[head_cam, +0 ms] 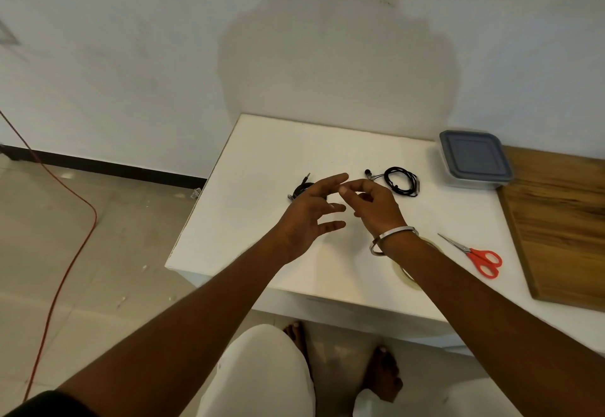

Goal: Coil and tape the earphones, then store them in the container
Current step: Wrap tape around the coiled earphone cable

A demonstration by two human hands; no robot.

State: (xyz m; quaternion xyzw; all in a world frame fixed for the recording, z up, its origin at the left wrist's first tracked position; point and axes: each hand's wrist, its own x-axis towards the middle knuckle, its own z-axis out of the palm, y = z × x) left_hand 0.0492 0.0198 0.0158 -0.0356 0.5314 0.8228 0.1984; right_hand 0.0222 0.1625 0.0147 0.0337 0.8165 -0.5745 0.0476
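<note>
A coiled black pair of earphones lies on the white table, just beyond my right hand. A second black coil with its plug sticking up is half hidden behind my left hand. My left hand hovers above the table with its fingers spread. My right hand has curled fingers, and its thumb and forefinger meet my left index fingertip. Whether anything is pinched there is too small to tell. The clear container with a grey lid on stands at the back right.
A roll of clear tape lies under my right wrist near the table's front edge. Red-handled scissors lie to its right. A wooden board covers the right end. An orange cable runs across the floor on the left.
</note>
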